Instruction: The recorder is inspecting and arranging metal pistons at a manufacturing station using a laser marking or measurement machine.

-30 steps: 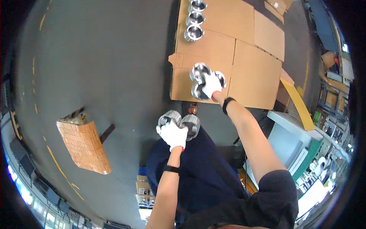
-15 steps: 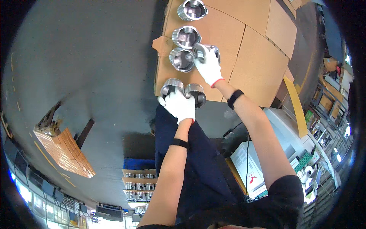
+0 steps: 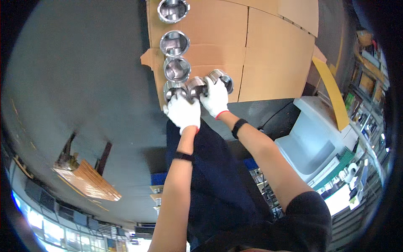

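Observation:
Several silvery metal pistons with hollow open ends lie on brown cardboard (image 3: pixel 212 31). My gloved left hand (image 3: pixel 183 112) is closed over the near-left piston (image 3: pixel 170 87), its fingers curled at the piston's opening. Beside that is a middle piston (image 3: pixel 194 85), between my two hands. My gloved right hand (image 3: pixel 215 97) has its fingers curled down between the middle piston and a right piston (image 3: pixel 226 82); the glove hides exactly where they grip. Farther up the left edge stand a third-row piston (image 3: pixel 176 69), another piston (image 3: pixel 175 43) and a far piston (image 3: pixel 173 10).
Below the cardboard's near edge are my dark trousers (image 3: pixel 210 168). A pale blue-grey plastic bin (image 3: pixel 304 147) stands to the right, near a yellow strip (image 3: pixel 331 92). On the left, a brown slatted object (image 3: pixel 90 178) rests over the grey floor (image 3: pixel 84 84).
My right hand has come down toward my left hand, near the front pistons. The near-left piston now sits close behind the column of others. The view has shifted right.

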Available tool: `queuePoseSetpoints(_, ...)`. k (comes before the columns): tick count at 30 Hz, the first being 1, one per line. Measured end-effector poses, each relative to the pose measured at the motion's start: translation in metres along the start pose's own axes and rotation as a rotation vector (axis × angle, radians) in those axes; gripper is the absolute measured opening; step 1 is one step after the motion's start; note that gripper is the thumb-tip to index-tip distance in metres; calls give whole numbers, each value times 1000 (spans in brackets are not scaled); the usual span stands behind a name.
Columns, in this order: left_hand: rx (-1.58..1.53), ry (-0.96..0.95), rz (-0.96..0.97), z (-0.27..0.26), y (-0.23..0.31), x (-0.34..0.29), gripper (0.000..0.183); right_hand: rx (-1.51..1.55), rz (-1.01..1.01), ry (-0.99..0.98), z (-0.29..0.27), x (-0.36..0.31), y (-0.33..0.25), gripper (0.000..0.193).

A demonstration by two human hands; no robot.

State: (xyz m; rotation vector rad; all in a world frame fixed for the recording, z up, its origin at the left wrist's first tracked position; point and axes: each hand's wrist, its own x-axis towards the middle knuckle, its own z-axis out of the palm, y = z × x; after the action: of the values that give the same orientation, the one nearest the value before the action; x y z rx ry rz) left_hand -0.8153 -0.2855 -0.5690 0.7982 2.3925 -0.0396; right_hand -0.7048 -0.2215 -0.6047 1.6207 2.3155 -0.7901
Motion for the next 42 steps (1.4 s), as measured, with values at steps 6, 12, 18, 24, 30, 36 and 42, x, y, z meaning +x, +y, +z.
queuePoseSetpoints(6, -27, -140, 158, -109, -87, -33, 56, 19, 178, 53, 22, 5, -1, 40)
queuePoseSetpoints(12, -468, -256, -610, -218, -206, -110, 60, 66, 3, -247, -51, 27, 11, 21)
queuePoseSetpoints(18, -210, -640, -726, -274, -422, -229, 46, 20, -247, -145, -126, 114, 12, 18)
queuePoseSetpoints(24, 234, -1042, -817, -359, -440, -120, 46, -65, -292, -96, -187, 246, -5, 28)
queuePoseSetpoints(30, -223, -810, -743, -424, -420, 8, 38, -173, -320, -106, -230, 384, -47, 33)
queuePoseSetpoints(36, -310, -774, -632, -456, -407, 32, 22, -225, -356, -38, -231, 488, -88, 31)
queuePoseSetpoints(42, -370, -720, -682, -448, -372, 2, 23, -272, -408, -137, -238, 543, -101, 37)
